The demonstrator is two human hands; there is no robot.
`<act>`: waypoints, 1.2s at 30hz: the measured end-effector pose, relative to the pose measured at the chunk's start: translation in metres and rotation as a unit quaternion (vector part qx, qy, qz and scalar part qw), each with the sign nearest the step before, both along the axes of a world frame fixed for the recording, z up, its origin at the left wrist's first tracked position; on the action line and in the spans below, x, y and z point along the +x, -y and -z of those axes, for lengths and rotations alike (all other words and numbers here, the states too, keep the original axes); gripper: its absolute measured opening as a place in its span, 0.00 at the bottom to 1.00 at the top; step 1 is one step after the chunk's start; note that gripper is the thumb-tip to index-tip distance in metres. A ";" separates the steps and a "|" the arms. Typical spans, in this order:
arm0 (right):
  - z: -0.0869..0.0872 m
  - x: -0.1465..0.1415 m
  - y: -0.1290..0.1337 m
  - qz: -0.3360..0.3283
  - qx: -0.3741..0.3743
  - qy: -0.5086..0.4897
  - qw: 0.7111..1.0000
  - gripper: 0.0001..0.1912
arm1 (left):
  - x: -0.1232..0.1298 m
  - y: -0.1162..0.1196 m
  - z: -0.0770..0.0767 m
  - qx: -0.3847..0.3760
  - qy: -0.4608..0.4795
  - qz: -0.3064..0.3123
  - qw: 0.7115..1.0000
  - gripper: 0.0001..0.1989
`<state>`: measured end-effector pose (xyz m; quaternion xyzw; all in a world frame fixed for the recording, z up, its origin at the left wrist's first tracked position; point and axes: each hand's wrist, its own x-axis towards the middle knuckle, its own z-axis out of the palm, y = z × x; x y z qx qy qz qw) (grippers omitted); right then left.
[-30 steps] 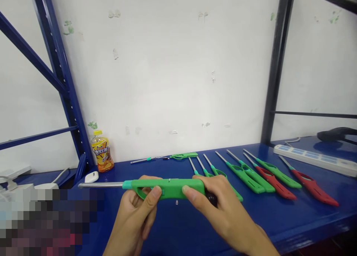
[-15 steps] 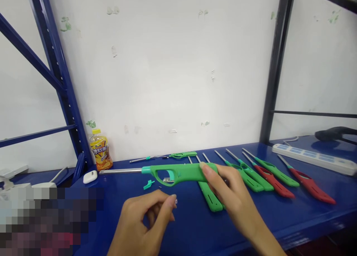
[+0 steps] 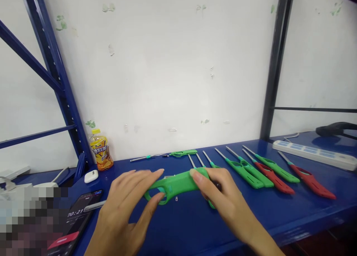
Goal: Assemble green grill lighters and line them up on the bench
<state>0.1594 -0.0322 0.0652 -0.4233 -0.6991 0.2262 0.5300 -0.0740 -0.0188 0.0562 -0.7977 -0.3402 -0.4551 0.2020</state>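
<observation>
White, scuffed wall (image 3: 167,70) rises behind your blue tabletop (image 3: 173,230), with one blue metal upright (image 3: 55,55) at left and one black upright (image 3: 275,62) at right. From the left, you have one dark phone (image 3: 76,222) showing a timer, then one white rounded case (image 3: 91,176) and one clear plastic bottle of orange drink with a yellow cap (image 3: 100,152). Your left hand (image 3: 119,207) spreads around the front of one green plastic long-necked lighter (image 3: 178,183); whether it grips cannot be told. That lighter is above the tabletop, its silver tube (image 3: 95,206) poking out past your left hand. At the back lie one loose metal tube with a teal collar (image 3: 139,159) and one green casing (image 3: 183,153); one tiny pale clip (image 3: 176,198) lies nearer you. Your right hand (image 3: 223,191) grips the lighter's rear end. Rightward lie eight more lighters (image 3: 245,174): three partly hidden by your right hand, then two green, one red, one green, one red. Last come one white power strip (image 3: 315,154) and one black curved object (image 3: 331,131).
</observation>
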 end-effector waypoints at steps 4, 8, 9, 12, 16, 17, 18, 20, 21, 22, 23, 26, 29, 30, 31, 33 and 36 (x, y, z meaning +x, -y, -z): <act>-0.003 0.000 0.003 -0.012 -0.014 0.026 0.999 0.30 | 0.002 -0.004 -0.002 -0.055 0.005 0.056 0.997 0.11; -0.001 0.003 0.001 -0.012 -0.031 0.033 0.999 0.30 | 0.009 -0.005 -0.003 -0.082 0.033 0.075 0.993 0.11; 0.000 0.003 0.000 -0.018 -0.035 0.033 0.999 0.29 | 0.010 -0.005 -0.003 -0.080 0.036 0.078 0.993 0.11; 0.002 0.006 -0.002 -0.030 -0.034 0.006 0.999 0.28 | 0.011 -0.003 -0.002 -0.071 0.037 0.081 0.993 0.13; 0.000 0.013 -0.004 0.018 0.001 -0.064 0.998 0.26 | 0.011 -0.001 0.000 -0.081 0.027 0.076 0.993 0.11; -0.002 0.016 -0.004 0.034 0.006 -0.072 0.997 0.25 | 0.011 -0.001 0.001 -0.089 0.017 0.072 0.993 0.10; -0.003 0.018 -0.005 0.049 0.009 -0.075 0.996 0.25 | 0.011 -0.001 0.003 -0.099 0.001 0.066 0.993 0.10; -0.007 0.023 -0.005 0.077 0.009 -0.072 0.994 0.23 | 0.011 -0.003 0.008 -0.126 -0.052 0.045 0.990 0.12; -0.008 0.026 -0.005 0.088 0.004 -0.069 0.994 0.22 | 0.012 -0.004 0.011 -0.146 -0.086 0.032 0.985 0.13; -0.009 0.028 -0.005 0.097 -0.003 -0.067 0.993 0.21 | 0.014 -0.004 0.013 -0.171 -0.120 0.019 0.978 0.14; -0.010 0.030 -0.005 0.103 -0.013 -0.066 0.992 0.20 | 0.016 -0.005 0.016 -0.198 -0.153 0.007 0.968 0.15; -0.011 0.032 -0.006 0.109 -0.033 -0.065 0.991 0.19 | 0.024 -0.006 0.020 -0.272 -0.236 -0.023 0.933 0.16; -0.010 0.032 -0.007 0.093 -0.035 -0.045 0.994 0.18 | 0.032 -0.005 0.021 -0.303 -0.283 -0.043 0.909 0.13; -0.010 0.032 -0.008 0.085 -0.035 -0.035 0.995 0.18 | 0.034 -0.005 0.022 -0.310 -0.292 -0.046 0.904 0.12; -0.010 0.032 -0.009 0.077 -0.034 -0.025 0.996 0.18 | 0.036 -0.005 0.022 -0.318 -0.299 -0.048 0.899 0.11; -0.009 0.031 -0.011 0.067 -0.033 -0.012 0.997 0.18 | 0.039 -0.005 0.024 -0.332 -0.310 -0.049 0.890 0.11; -0.008 0.030 -0.012 0.061 -0.033 -0.007 0.998 0.17 | 0.045 -0.006 0.025 -0.346 -0.326 -0.048 0.878 0.11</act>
